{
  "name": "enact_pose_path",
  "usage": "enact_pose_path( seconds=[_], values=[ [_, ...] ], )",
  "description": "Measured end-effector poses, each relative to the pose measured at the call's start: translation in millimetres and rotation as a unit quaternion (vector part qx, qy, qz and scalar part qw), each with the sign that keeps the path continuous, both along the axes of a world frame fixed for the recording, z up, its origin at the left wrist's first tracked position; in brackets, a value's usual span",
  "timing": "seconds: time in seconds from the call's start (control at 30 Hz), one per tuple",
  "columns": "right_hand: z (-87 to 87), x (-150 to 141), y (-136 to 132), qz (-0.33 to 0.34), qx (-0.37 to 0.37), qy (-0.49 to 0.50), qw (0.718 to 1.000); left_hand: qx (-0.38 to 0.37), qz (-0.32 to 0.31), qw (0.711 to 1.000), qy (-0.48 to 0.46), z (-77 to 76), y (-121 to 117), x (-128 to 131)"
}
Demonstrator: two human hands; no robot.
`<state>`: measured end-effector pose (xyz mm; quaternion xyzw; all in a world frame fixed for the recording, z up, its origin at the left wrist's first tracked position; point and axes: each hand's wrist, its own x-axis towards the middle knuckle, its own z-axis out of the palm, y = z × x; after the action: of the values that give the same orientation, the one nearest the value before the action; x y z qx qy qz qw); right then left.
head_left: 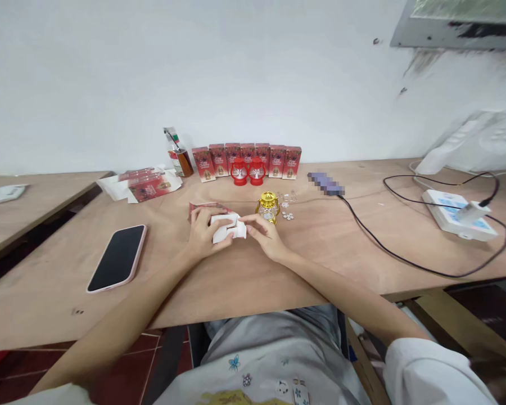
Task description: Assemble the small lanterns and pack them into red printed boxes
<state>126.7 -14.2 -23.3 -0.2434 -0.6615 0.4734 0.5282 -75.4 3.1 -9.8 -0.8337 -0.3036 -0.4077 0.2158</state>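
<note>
A small cardboard box [222, 232] with its white flaps toward me is gripped by my left hand [202, 232], fingers over the top and thumb below. My right hand [266, 236] pinches at the flaps on the box's right end. Part of the box's printed red side shows behind my left fingers. Just beyond my right hand stands a gold mini lantern [268, 206], its lower part partly covered by the fingers. Several button cells [287, 216] and small clear pieces [287, 197] lie to the right of the lantern.
Behind stand several red printed boxes [247, 157] in a row, with two red mini lanterns [257, 171] before them. Flattened cartons [152, 185] and a bottle [180, 161] are at the left back, a phone [118, 257] nearer. Rightward lie a cabled purple device [328, 184] and a power strip [459, 215].
</note>
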Motion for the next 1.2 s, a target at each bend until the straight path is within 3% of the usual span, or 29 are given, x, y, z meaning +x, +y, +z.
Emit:
enact_pose_path(
  seconds=[0.17, 0.3, 0.8, 1.0, 1.2],
  values=[
    [-4.1, -3, 1, -0.002, 0.021, -0.023, 1.0, 0.034, -0.027, 0.999, 0.009, 0.0, -3, 6],
    [-5.5, -7, -1, 0.023, -0.039, -0.008, 0.999, 0.069, -0.05, 0.996, 0.04, 0.8, -5, 9],
    [-1.7, -8, -2, 0.01, -0.106, 0.02, 0.994, 0.072, -0.068, 0.993, 0.059, 8.5, -6, 11],
    [-3.8, -9, -2, -0.014, -0.093, 0.015, 0.995, 0.025, -0.049, 0.997, 0.049, 3.0, -5, 9],
    [-5.0, -10, -2, -0.015, -0.091, 0.02, 0.996, 0.072, -0.074, 0.994, 0.034, 5.5, -10, 15]
  ],
)
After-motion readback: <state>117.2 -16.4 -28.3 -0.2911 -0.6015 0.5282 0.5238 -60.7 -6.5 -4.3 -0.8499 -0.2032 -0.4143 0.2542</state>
